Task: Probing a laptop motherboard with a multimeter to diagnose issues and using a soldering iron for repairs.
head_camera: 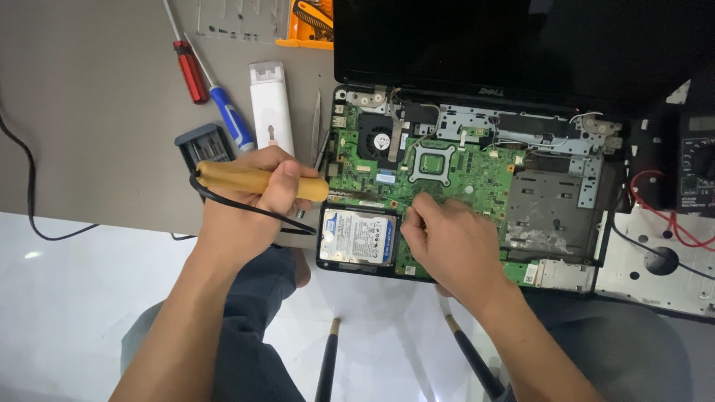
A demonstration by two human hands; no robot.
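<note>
An opened laptop (521, 45) lies on the grey desk with its green motherboard (469, 175) bare. My left hand (249, 201) grips the yellow wooden handle of a soldering iron (238, 179), whose metal tip reaches toward the board's left edge. Its black cord loops below my fist. My right hand (447, 242) rests on the board beside the hard drive (357, 234), fingertips pinched together near the board; whether anything is between them is hidden.
Red screwdriver (190, 71), blue screwdriver (229, 115), a white case (270, 104) and a bit holder (202, 143) lie left of the laptop. A multimeter (696, 160) with red leads sits at the right. A black cable (30, 186) trails off the desk.
</note>
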